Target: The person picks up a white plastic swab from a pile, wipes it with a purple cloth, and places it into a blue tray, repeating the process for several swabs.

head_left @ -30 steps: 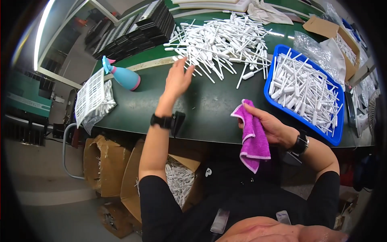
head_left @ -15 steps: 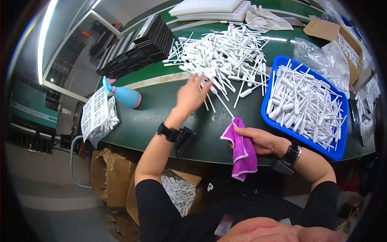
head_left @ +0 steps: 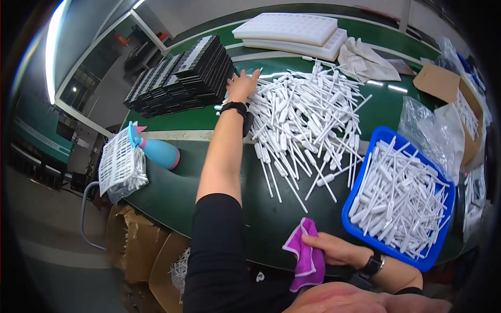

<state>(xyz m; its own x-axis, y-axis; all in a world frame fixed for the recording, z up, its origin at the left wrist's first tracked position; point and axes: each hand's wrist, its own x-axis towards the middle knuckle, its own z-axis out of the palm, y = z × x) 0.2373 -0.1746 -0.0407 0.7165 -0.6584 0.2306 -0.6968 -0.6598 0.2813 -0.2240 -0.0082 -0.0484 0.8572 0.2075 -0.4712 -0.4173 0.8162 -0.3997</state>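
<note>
My left hand (head_left: 242,86) is stretched far forward, its fingers spread, at the left edge of a big heap of white plastic dropper pipettes (head_left: 308,109). It lies right beside the stacked black trays (head_left: 201,73); some of its fingertips are hard to make out against the heap. Nothing shows plainly in its grasp. Closer to my body, my right hand (head_left: 334,248) grips a purple cloth (head_left: 308,255) with white edging, which hangs down at the bench's near edge. Right of the heap stands a blue tray (head_left: 348,201) filled with more pipettes.
A blue spray bottle (head_left: 160,153) and a bagged bundle of pipettes under a white grid (head_left: 116,161) are at left. White foam sheets (head_left: 287,28) and a pale cloth (head_left: 365,61) lie at the back. Cardboard boxes stand at right (head_left: 443,81) and below the bench (head_left: 143,250).
My left hand has moved forward and left, from the heap's near edge to its far left side by the black trays. My right hand keeps the purple cloth; a pipette stem no longer shows above it.
</note>
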